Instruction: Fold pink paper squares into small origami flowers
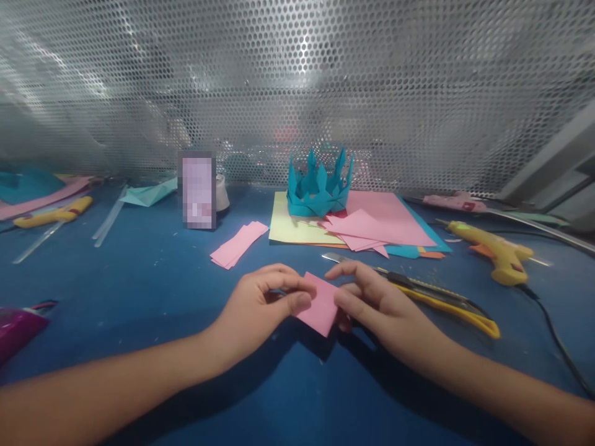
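A small square of pink paper (pixel 320 308) is held just above the blue table, tilted with one corner toward me. My left hand (pixel 267 303) pinches its left edge between thumb and fingers. On the opposite edge, my right hand (pixel 372 303) grips the paper with the thumb on top; its other fingers are partly hidden behind. Just beyond my right hand lies a yellow and black utility knife (pixel 441 300) with its blade out. A stack of pink paper strips (pixel 239 244) rests beyond my left hand.
A blue folded-paper crown (pixel 320 189) stands on coloured sheets (pixel 395 217) at the back. A blurred-out phone (pixel 198 192) is propped beside a white roll (pixel 222 193). Yellow glue guns lie at right (pixel 495 251) and left (pixel 56 214). Perforated metal (pixel 260 80) closes off the far side.
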### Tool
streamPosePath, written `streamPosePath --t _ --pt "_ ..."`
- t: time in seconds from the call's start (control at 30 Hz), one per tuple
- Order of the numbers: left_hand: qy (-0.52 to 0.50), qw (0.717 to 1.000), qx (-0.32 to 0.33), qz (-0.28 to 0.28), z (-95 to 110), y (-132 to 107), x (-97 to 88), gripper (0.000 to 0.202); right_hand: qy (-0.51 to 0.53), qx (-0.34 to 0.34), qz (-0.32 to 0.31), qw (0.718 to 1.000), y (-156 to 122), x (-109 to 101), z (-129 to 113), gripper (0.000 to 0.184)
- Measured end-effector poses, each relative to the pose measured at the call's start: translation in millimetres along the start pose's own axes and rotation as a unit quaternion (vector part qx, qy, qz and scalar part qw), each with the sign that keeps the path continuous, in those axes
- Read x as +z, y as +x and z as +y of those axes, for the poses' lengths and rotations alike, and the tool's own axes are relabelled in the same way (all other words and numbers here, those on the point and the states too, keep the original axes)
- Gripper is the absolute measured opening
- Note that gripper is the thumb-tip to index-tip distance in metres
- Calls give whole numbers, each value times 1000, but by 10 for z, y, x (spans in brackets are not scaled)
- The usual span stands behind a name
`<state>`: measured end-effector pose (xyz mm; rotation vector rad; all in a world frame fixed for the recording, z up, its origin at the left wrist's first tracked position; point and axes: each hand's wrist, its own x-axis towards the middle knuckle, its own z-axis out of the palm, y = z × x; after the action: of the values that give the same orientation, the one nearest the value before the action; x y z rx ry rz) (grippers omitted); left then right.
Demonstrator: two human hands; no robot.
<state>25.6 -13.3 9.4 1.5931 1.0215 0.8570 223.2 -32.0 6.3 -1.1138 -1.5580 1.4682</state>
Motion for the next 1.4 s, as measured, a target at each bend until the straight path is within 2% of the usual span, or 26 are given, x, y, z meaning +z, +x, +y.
streamPosePath --t 0.33,0.63,0.9,1.03,1.17,1.4 --pt "-31 999 7 10 -13 -24 40 9 76 3 11 997 -8 -11 31 29" --pt "-29 999 0 23 -1 -34 49 9 10 5 45 999 5 -2 -13 30" --pt "2 999 16 39 -12 -46 43 9 13 7 -6 1000 -10 12 1 34" --pt "-34 999 6 28 -11 -60 68 10 2 22 5 1000 -21 37 -14 35" --pt "-20 999 14 38 -1 -54 74 10 -2 22 20 1000 -23 44 -20 34" --pt "-10 998 22 54 3 -57 64 11 6 6 -27 1000 -25 44 12 34"
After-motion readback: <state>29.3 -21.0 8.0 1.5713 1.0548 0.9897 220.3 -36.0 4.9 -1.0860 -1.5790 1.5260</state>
